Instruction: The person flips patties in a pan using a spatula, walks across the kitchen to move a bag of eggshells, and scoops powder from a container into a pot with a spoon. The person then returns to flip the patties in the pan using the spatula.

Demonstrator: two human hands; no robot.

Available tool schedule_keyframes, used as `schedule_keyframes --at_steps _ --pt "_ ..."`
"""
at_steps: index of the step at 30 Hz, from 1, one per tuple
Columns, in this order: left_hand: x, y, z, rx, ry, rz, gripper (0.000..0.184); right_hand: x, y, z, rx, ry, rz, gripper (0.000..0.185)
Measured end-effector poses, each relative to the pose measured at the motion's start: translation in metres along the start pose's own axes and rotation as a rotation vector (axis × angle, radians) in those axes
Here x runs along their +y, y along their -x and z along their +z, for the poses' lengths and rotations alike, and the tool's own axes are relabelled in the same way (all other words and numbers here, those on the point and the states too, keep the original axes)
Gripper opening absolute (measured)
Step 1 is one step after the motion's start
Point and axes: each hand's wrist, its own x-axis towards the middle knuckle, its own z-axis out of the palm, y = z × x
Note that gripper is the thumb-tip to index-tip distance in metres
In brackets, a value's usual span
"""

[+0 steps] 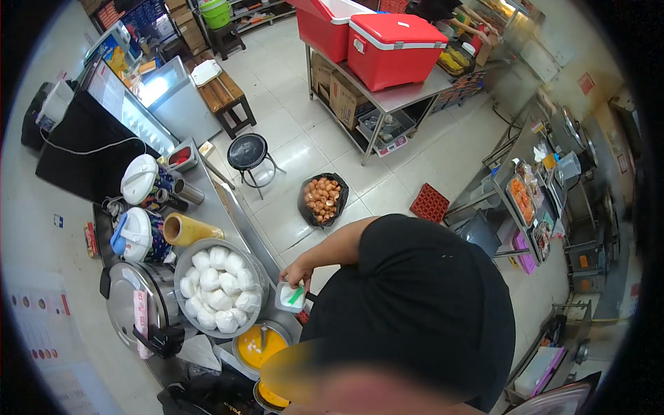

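Observation:
My right hand [299, 274] is closed on the rim of a small clear plastic tub [290, 297]. White material shows inside, with a bright green strip lying across it; I cannot tell whether that is a scoop or a label. Just left of the tub stands a large bowl [261, 277] heaped with white, rounded pieces [220, 299]. Below it, a metal pot [238, 356] contains yellow-orange liquid [259, 348] and a metal utensil [263, 335]. A second vessel of yellow liquid [273, 395] is partly covered by the blurred lower edge. My left hand is out of view.
A large lidded cooker [128, 297], patterned jugs [142, 180] and a bamboo-coloured cylinder [190, 229] crowd the counter. On the floor are a black bag of eggshells [323, 199], a stool [247, 151] and a red egg tray [429, 203]. Red coolers [394, 55] top a steel table; another person's arms [474, 28] show behind.

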Motion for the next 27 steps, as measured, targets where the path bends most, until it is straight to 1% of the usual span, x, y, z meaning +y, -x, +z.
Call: schedule_keyframes --at_steps 3,6,8,10,11,12,13,15,16,17,18,19,20,24,26,27 --pt "0.02 0.006 0.044 -0.125 0.026 -0.017 0.08 -0.016 0.074 -0.022 -0.007 -0.064 0.0 0.078" --pt "0.042 0.012 0.097 -0.244 0.044 -0.023 0.075 -0.007 0.092 -0.062 0.0 -0.047 -0.088 0.079" --pt "0.054 0.017 0.136 -0.316 0.065 -0.025 0.073 -0.017 0.126 -0.084 -0.017 -0.048 -0.131 0.077" --pt "0.064 0.026 0.177 -0.37 0.093 -0.029 0.07 -0.018 0.152 -0.102 0.1 -0.19 -0.237 0.072" --pt "0.069 0.028 0.197 -0.399 0.101 -0.02 0.068 -0.019 0.169 -0.117 0.099 -0.216 -0.266 0.071" --pt "0.073 0.035 0.214 -0.415 0.116 -0.012 0.067 -0.019 0.169 -0.135 0.13 -0.177 -0.318 0.072" --pt "0.079 0.04 0.233 -0.433 0.132 0.003 0.066 -0.006 0.146 -0.16 0.168 -0.141 -0.34 0.07" --pt "0.105 0.035 0.279 -0.499 0.163 0.041 0.063 -0.018 0.182 -0.182 0.189 -0.175 -0.412 0.072" --pt "0.111 0.03 0.295 -0.521 0.197 0.042 0.062 -0.023 0.195 -0.197 0.203 -0.146 -0.402 0.076" --pt "0.117 0.017 0.311 -0.58 0.333 -0.071 0.056 -0.021 0.2 -0.21 0.198 -0.22 -0.413 0.076" --pt "0.137 0.03 0.334 -0.647 0.32 -0.124 0.063 -0.022 0.212 -0.215 0.188 -0.414 -0.431 0.074" --pt "0.152 0.038 0.354 -0.687 0.299 -0.137 0.066 -0.026 0.229 -0.226 0.199 -0.43 -0.374 0.073" --pt "0.163 0.044 0.372 -0.737 0.281 -0.146 0.069 -0.02 0.228 -0.238 0.189 -0.403 -0.411 0.074" --pt "0.179 0.056 0.414 -0.616 0.191 -0.173 0.067 -0.017 0.243 -0.261 0.25 -0.389 -0.41 0.07" --pt "0.181 0.05 0.422 -0.771 0.374 -0.31 0.07 -0.021 0.248 -0.271 0.269 -0.363 -0.414 0.068" --pt "0.177 0.043 0.426 -0.754 0.269 -0.287 0.075 -0.025 0.25 -0.278 0.272 -0.289 -0.399 0.067"
